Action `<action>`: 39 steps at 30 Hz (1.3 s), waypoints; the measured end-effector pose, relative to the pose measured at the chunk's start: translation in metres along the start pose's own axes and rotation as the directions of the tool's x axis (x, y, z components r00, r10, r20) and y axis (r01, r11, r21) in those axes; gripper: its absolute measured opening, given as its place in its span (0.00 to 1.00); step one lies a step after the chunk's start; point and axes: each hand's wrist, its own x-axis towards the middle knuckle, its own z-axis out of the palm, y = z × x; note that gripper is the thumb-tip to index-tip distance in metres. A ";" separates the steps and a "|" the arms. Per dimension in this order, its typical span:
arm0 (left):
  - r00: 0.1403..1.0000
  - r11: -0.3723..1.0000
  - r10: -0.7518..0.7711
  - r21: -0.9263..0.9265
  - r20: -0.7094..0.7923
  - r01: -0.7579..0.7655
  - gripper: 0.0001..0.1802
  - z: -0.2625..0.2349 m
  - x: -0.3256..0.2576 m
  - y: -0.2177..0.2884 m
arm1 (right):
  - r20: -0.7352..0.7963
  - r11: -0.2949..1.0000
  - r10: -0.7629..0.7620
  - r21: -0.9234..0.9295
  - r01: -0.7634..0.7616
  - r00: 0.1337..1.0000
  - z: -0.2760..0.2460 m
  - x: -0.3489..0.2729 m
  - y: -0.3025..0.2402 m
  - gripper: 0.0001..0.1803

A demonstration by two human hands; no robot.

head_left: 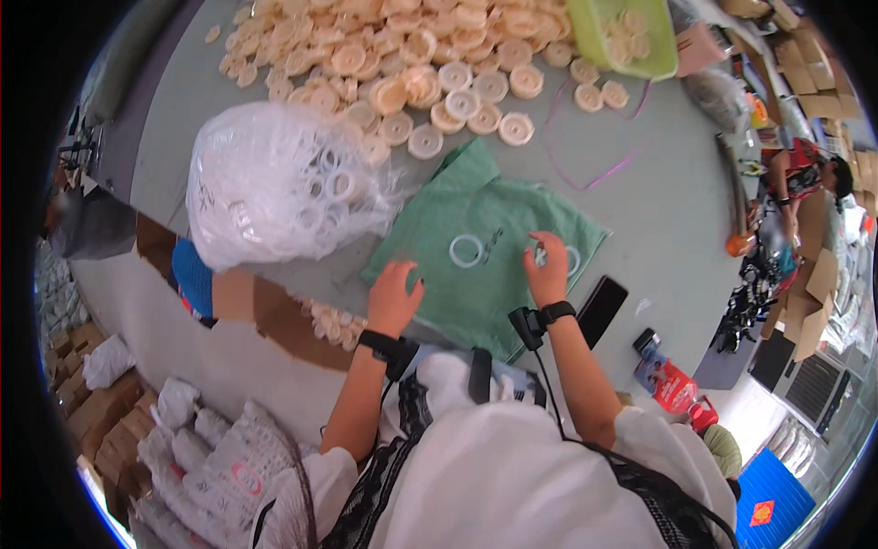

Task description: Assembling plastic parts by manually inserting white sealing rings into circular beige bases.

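Note:
A green cloth (434,229) lies spread on the table in front of me. Near its left edge hovers my left hand (393,297), thumb and fingers apart, holding nothing I can see. My right hand (549,270) is over the cloth's right part with bent fingers, the thumb and forefinger apart. A white ring (573,261) shows beside that hand, partly hidden by it. Another white ring (452,251) lies flat between my hands, next to small dark marks on the cloth. Left of the cloth, a clear plastic bag (242,197) bulges with many white rings.
Cream round plastic parts (347,57) heap at the table's far side, by a yellow-green basket (668,59). A purple string (594,183) lies right of the cloth. A black phone (604,306) and a red-labelled bottle (672,386) are at right. An open carton (283,320) stands below the table's left edge.

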 end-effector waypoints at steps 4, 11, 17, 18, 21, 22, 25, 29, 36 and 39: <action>0.967 0.968 -0.193 -0.132 0.165 0.215 0.12 0.014 0.022 -0.010 | -0.074 0.992 0.069 0.110 -0.061 0.995 -0.010 0.055 0.008 0.17; 0.708 0.557 -0.389 -0.462 0.589 0.690 0.13 0.027 0.053 -0.035 | -0.007 0.693 0.468 0.623 -0.363 0.884 -0.029 0.199 0.043 0.27; 0.639 0.439 -0.458 -0.468 0.618 0.767 0.17 0.031 0.052 -0.038 | 0.098 0.596 0.422 0.720 -0.357 0.902 -0.046 0.324 0.089 0.35; 0.625 0.425 -0.472 -0.461 0.622 0.779 0.17 0.027 0.049 -0.039 | 0.166 0.488 0.488 0.762 -0.425 0.857 -0.046 0.329 0.072 0.34; 0.632 0.437 -0.414 -0.466 0.656 0.770 0.17 0.039 0.066 -0.021 | 0.219 0.348 0.431 0.855 -0.385 0.875 -0.078 0.362 0.099 0.30; 0.630 0.429 -0.427 -0.468 0.649 0.773 0.17 0.038 0.062 -0.023 | 0.214 0.308 0.503 0.861 -0.405 0.837 -0.071 0.362 0.088 0.27; 0.624 0.424 -0.448 -0.463 0.640 0.778 0.16 0.036 0.065 -0.020 | 0.177 0.337 0.545 0.849 -0.408 0.819 -0.070 0.360 0.068 0.20; 0.628 0.431 -0.423 -0.464 0.654 0.774 0.16 0.035 0.062 -0.024 | 0.138 0.227 0.636 0.907 -0.356 0.759 -0.070 0.336 0.041 0.18; 0.649 0.452 -0.380 -0.480 0.659 0.752 0.16 0.040 0.064 -0.025 | -0.070 0.384 0.565 0.904 -0.187 0.822 -0.093 0.253 0.026 0.22; 0.661 0.474 -0.383 -0.477 0.645 0.740 0.16 0.041 0.064 -0.024 | -0.020 0.479 0.621 0.800 -0.360 0.783 -0.109 0.202 0.025 0.23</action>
